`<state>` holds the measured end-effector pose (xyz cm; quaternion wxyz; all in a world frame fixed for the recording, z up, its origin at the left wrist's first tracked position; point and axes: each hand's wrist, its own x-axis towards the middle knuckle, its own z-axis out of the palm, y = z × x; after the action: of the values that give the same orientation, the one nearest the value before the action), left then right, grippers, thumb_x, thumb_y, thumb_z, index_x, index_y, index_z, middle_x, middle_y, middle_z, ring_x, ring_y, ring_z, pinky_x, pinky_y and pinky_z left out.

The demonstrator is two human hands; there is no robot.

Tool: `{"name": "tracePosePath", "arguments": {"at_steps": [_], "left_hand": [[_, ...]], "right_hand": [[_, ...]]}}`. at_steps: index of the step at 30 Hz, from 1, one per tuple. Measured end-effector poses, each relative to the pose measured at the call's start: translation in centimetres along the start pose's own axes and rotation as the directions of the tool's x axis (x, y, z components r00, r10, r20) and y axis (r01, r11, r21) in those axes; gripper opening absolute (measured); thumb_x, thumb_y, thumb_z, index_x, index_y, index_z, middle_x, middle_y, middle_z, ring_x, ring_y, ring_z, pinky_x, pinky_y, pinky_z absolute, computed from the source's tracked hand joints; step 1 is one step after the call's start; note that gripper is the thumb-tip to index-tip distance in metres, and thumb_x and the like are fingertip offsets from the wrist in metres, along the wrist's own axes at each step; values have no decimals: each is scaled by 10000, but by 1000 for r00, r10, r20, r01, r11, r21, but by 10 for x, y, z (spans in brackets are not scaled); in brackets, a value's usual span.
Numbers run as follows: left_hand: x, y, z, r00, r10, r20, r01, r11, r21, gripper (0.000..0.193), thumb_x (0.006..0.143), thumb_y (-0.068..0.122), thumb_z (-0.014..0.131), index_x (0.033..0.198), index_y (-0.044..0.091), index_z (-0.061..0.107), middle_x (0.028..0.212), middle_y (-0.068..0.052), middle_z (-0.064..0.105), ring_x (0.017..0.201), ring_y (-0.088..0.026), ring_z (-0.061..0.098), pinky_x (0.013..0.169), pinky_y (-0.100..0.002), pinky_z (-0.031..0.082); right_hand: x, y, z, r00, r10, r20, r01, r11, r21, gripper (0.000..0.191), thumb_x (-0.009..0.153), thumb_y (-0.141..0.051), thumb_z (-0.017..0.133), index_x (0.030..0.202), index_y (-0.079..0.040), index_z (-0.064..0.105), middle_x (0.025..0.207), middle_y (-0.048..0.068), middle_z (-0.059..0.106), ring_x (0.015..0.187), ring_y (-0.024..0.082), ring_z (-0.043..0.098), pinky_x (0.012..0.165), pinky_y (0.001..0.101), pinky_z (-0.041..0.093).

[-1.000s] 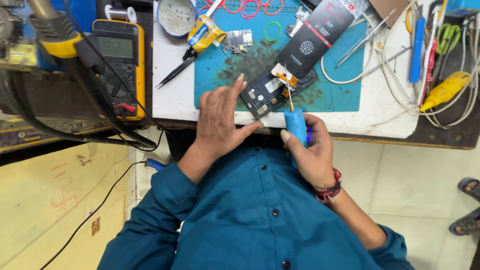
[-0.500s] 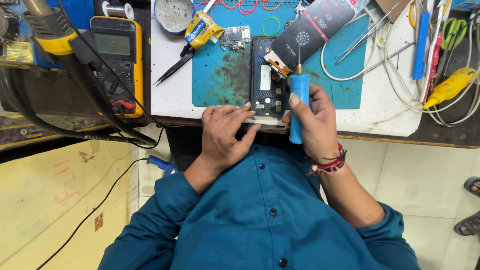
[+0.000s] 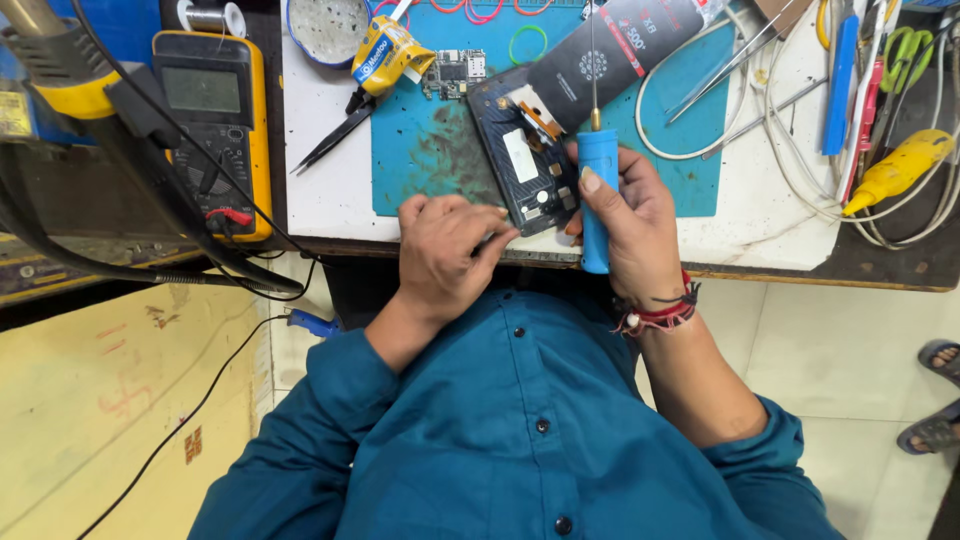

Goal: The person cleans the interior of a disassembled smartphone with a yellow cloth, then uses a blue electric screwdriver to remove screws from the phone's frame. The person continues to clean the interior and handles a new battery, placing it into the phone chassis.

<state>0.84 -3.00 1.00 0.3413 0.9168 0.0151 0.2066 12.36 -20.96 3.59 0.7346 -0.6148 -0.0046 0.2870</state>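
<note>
An opened phone (image 3: 522, 160) with its circuit board showing lies on a blue work mat (image 3: 430, 150) near the table's front edge. My left hand (image 3: 445, 250) rests at the phone's near end, its fingertips pressing on the lower corner. My right hand (image 3: 632, 225) grips a blue-handled screwdriver (image 3: 597, 190), held upright just right of the phone, its thin metal shaft pointing away from me. A red thread band circles my right wrist.
A yellow multimeter (image 3: 215, 120) with leads stands at the left. Yellow-handled cutters (image 3: 375, 65), a small loose circuit board (image 3: 455, 68), a black flat package (image 3: 615, 55), tweezers (image 3: 740, 55), white cables (image 3: 800, 120) and a yellow bottle (image 3: 900, 168) crowd the table.
The phone turned from slanted to nearly lengthwise and moved nearer the table edge. My right hand rose from below the table with the screwdriver and now holds it upright beside the phone.
</note>
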Motion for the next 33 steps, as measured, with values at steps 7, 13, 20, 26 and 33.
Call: {"name": "tracePosePath", "arguments": {"at_steps": [7,13,20,26,33], "left_hand": [[24,-1,6,999,-41,-31,44,995,86,159,898,162,813,985,146,681,1088,14,722,1040,-205,654,962,-420,390],[32,-8,-7,989,69,130,-70,998,-3,472,846,217,807,1278,96,660,1358,-66,643,1165,-268,589,996,-419,409],[34,-7,2,994,60,92,-70,992,104,430,893,305,824,1253,102,704,1340,-21,674,1130,-244,585,986,-406,410],[29,-6,7,996,55,74,-64,989,131,388,905,307,814,1227,103,740,1343,-16,687,1126,-219,586,989,-400,407],[29,-4,7,996,36,79,-47,989,140,395,900,318,822,1220,95,755,1334,-9,703,1108,-204,585,967,-381,404]], "right_hand": [[-14,1,-8,989,-100,-111,81,983,-163,445,1003,-229,696,1323,23,519,1032,66,666,696,100,630,582,255,523],[-75,4,-33,997,-78,28,81,846,-528,494,930,-199,764,1313,27,550,1078,94,701,837,143,670,722,283,555],[-108,1,-28,984,-161,-74,19,514,-858,440,825,-238,840,1184,-31,692,997,122,762,794,188,736,701,314,570],[-111,3,-23,976,-174,-129,-30,484,-875,428,804,-247,850,1152,-36,717,1006,122,763,708,188,728,573,292,553],[-112,7,-24,980,-116,-162,-80,517,-853,444,791,-248,857,1150,-32,714,971,110,769,704,180,727,581,302,556]]}}
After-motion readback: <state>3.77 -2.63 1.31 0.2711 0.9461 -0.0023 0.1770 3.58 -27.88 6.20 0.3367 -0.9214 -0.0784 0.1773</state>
